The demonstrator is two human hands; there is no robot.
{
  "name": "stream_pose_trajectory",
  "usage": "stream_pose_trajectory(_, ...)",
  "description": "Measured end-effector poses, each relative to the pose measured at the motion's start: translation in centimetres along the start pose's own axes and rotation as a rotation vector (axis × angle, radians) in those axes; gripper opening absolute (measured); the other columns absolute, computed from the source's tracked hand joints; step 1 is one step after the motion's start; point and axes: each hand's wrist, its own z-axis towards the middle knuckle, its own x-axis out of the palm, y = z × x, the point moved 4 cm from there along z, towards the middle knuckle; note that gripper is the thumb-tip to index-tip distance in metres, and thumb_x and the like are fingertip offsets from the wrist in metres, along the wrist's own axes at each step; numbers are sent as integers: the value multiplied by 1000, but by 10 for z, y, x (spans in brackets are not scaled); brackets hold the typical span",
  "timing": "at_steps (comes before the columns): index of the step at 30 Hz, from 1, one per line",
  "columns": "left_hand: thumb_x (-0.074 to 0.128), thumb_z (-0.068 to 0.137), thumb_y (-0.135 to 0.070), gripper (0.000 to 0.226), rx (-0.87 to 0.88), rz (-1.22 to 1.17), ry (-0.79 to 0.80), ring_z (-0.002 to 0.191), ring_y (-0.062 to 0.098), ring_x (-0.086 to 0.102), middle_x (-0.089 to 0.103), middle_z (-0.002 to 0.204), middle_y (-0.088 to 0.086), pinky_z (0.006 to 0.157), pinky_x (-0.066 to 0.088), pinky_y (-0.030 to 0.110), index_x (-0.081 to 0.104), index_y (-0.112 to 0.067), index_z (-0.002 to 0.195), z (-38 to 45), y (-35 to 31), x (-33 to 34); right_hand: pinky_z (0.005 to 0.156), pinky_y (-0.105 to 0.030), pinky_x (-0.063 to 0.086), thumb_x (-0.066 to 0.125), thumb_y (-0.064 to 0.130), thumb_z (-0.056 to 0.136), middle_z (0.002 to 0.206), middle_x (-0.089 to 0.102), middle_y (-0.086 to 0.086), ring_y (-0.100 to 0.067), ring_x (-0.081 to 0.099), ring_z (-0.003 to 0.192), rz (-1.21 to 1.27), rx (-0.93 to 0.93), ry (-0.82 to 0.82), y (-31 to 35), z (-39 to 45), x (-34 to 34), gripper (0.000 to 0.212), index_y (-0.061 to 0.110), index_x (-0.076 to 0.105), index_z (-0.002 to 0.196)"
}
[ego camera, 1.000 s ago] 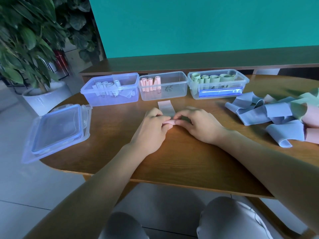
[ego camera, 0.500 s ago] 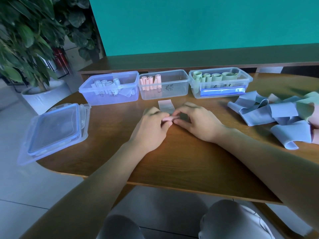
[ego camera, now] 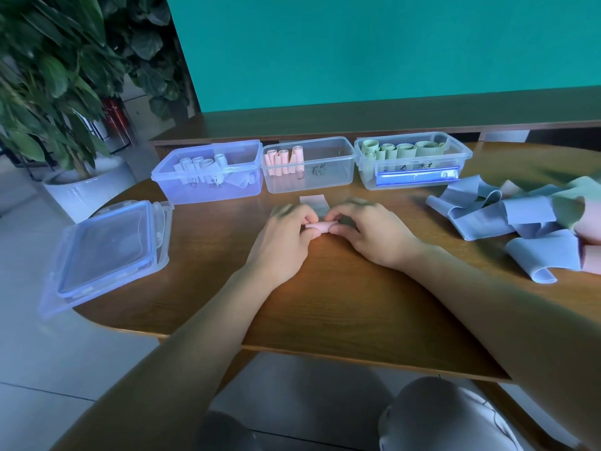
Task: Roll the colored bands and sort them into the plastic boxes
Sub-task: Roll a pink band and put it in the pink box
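Observation:
My left hand (ego camera: 282, 237) and my right hand (ego camera: 372, 232) meet at the middle of the table, and together they pinch a pink band (ego camera: 320, 226) that is partly rolled. Its flat free end (ego camera: 313, 202) lies toward the boxes. Three open plastic boxes stand in a row behind: the left box (ego camera: 208, 187) holds pale blue rolls, the middle box (ego camera: 338, 177) pink rolls, the right box (ego camera: 461, 154) green rolls. A heap of unrolled bands (ego camera: 507, 216), blue, green and pink, lies at the right.
A clear lid with blue rim (ego camera: 107, 252) hangs over the table's left edge. A potted plant (ego camera: 55, 102) stands on the floor at the left. A wooden ledge (ego camera: 357, 122) and a teal wall close the back. My knees show below the table's near edge.
The pink roll between my fingers has grown thicker and shows more, and the flat end toward the boxes has become shorter. Both hands stay in the same spot.

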Motion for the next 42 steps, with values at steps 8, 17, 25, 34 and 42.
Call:
stream_pose_trajectory(8, 58, 99, -30, 6, 69, 33, 30, 97, 6, 48, 60, 99, -10, 82, 48, 32, 62, -28, 103, -9, -4, 0, 68, -29, 41, 56, 38, 100, 103, 56, 18, 7, 49, 72, -37, -3, 10, 10, -21, -7, 8, 35, 56, 108)
stream_pose_trajectory(17, 58, 99, -35, 36, 41, 76, 19, 115, 11, 47, 52, 122, -6, 94, 42, 26, 63, -27, 133, -6, 0, 2, 79, -35, 52, 56, 43, 99, 112, 47, 11, -2, 48, 79, -101, 27, -2, 7, -15, -5, 29, 26, 65, 120)
stream_pose_trajectory(25, 64, 96, -23, 15, 117, 40, -7, 108, 11, 50, 63, 110, -10, 87, 45, 29, 66, -26, 111, 0, -1, 2, 78, -42, 56, 44, 53, 101, 119, 52, 6, -12, 58, 90, -123, 41, -7, 6, -12, -3, 39, 30, 68, 122)
stream_pose_trajectory(34, 61, 98, -25, 34, 103, 36, 13, 120, 12, 46, 59, 124, -6, 97, 41, 28, 63, -24, 132, 8, 3, 7, 73, -35, 48, 57, 35, 101, 121, 56, 7, -16, 60, 95, -133, 53, -43, 3, -8, -5, 26, 27, 61, 125)
stream_pose_trajectory(42, 64, 96, -27, 21, 113, 35, 2, 115, 8, 47, 59, 120, -10, 90, 41, 24, 64, -26, 117, 15, 4, 7, 72, -30, 36, 49, 42, 104, 128, 55, 7, -17, 60, 108, -190, 109, -15, -4, -1, -3, 33, 32, 59, 134)
